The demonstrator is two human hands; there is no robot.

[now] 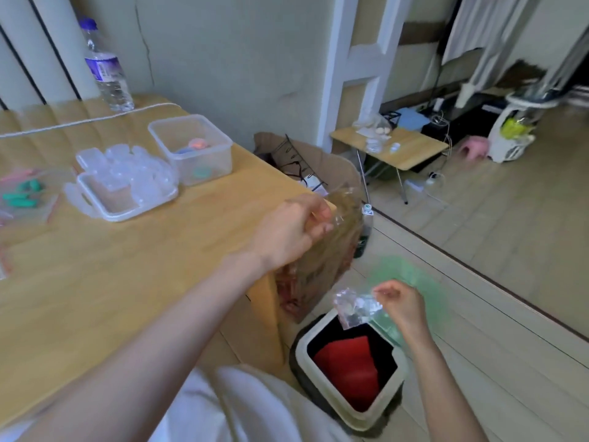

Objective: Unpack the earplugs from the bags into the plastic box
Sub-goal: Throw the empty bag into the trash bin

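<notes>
- Right hand [402, 306] pinched an empty crumpled clear bag [352, 309] directly above the open bin [350, 368] on the floor, so likely a drop straight down.
- Left hand [293, 232] gripped another clear wrapper [342, 202] at the counter [95, 282] edge.
- Plastic box [191, 148] sat far-left of both hands, left hand nearer; coloured earplugs [197, 143] inside.
- Bags with green earplugs [25, 194] lay at counter's left edge.
- Bottle [106, 68] label blurred, unreadable.

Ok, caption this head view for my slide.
Right hand holds crumpled clear bag over trash bin; left hand holds another.
</notes>
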